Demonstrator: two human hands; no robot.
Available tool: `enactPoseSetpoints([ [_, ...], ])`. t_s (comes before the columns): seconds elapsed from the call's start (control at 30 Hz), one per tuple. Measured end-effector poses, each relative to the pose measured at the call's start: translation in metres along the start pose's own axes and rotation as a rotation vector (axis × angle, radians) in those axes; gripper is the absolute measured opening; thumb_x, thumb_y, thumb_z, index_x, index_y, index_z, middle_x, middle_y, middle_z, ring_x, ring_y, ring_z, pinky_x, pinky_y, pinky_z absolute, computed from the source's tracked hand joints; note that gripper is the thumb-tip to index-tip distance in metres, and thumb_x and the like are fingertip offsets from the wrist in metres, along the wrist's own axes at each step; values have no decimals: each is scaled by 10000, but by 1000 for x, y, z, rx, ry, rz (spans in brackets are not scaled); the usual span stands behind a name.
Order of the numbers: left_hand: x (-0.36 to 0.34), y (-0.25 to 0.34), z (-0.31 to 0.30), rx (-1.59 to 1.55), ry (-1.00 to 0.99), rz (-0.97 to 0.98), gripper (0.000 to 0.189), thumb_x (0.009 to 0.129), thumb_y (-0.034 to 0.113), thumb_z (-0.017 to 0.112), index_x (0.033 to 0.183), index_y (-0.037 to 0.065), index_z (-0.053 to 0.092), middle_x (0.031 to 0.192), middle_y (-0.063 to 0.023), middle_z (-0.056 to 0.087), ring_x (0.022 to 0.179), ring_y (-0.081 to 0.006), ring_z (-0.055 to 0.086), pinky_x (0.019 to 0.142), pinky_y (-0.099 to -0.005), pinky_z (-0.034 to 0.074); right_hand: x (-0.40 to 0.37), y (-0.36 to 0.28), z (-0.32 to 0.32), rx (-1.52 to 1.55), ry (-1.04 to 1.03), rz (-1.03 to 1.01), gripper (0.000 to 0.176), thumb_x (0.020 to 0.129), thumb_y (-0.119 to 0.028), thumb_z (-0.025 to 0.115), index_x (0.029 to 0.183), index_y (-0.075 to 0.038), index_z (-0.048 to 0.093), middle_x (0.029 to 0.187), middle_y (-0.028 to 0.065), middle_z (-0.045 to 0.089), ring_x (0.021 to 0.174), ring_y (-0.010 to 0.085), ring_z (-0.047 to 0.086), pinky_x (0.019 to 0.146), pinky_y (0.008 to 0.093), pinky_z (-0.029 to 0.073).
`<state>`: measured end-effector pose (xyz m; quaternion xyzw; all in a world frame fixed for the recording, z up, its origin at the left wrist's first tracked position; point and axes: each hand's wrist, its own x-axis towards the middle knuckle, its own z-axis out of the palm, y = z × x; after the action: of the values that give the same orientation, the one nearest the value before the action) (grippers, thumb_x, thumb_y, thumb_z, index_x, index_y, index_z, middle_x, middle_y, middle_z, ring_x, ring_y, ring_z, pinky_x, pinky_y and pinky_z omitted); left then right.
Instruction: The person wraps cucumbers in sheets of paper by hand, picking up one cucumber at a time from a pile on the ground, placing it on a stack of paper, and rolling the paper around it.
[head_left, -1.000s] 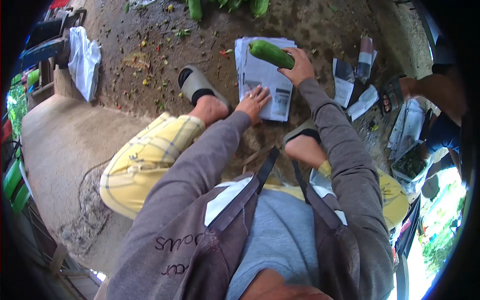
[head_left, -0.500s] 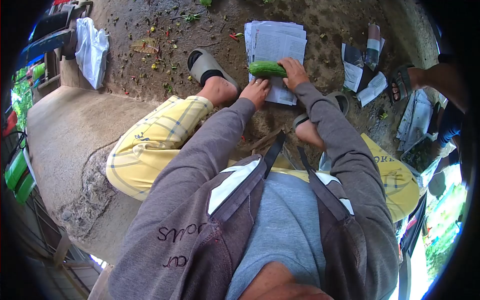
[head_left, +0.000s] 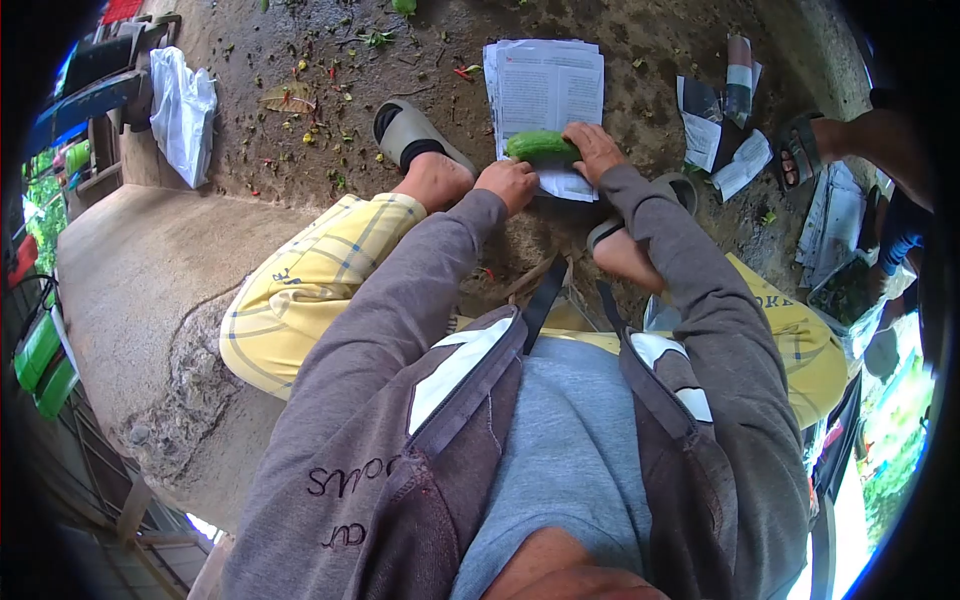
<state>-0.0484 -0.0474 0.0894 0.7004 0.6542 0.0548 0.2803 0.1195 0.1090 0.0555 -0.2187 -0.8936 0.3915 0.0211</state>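
A green cucumber (head_left: 540,147) lies crosswise on the lower part of a stack of printed paper sheets (head_left: 548,85) on the ground. My right hand (head_left: 596,152) is closed over the cucumber's right end, its fingertips hidden from above. At the lower left edge of the stack, just below the cucumber's left end, my left hand (head_left: 510,186) has its fingers curled in against the paper. It appears to grip the sheet's edge, though the fingertips are partly hidden.
Loose printed papers and a rolled sheet (head_left: 739,80) lie to the right, near another person's sandalled foot (head_left: 800,152). A white plastic bag (head_left: 183,115) hangs at the upper left, by a concrete ledge (head_left: 150,260). Leaves and debris dot the damp ground.
My left hand has drawn back from beside the cucumber to the paper's lower left edge, its fingers now curled. The cucumber and right hand have shifted slightly right and down.
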Motion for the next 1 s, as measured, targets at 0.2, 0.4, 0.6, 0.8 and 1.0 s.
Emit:
enactPoseSetpoints([
  [0.2,5,4,-24,-65,126,-82,124,736,180,641,828,98,660,813,-70,625,828,-272,601,754,-382,485,-5,-21,-25,54,-14,-221,310,677,-87,734,947,-88,581,1236,95,488,1150,325,445,955,398,397],
  [0.4,10,7,-33,-147,64,-165,116,746,217,658,817,130,687,829,-75,630,816,-273,600,753,-381,485,-2,-8,-12,105,-108,-158,130,666,-83,744,732,-60,633,1215,84,515,1145,296,459,940,379,413],
  [0.6,20,5,-42,-110,260,-80,109,708,163,677,808,118,683,922,-76,631,877,-286,589,778,-410,470,11,-3,-19,254,-196,28,130,659,-74,743,684,-55,617,1174,85,542,1062,283,517,900,360,434],
  [0.8,40,-18,-32,-275,352,-60,109,706,137,672,804,91,661,937,-76,636,910,-301,588,794,-406,465,15,-13,-36,210,112,-69,184,670,-154,739,740,-74,588,1061,96,554,980,271,537,806,372,438],
  [1.0,54,-27,-40,-181,357,-164,135,703,127,687,806,76,617,878,-111,632,870,-316,588,781,-416,460,11,-42,-9,-186,103,-223,395,668,-160,712,1012,-122,520,1093,60,505,1059,249,471,845,399,376],
])
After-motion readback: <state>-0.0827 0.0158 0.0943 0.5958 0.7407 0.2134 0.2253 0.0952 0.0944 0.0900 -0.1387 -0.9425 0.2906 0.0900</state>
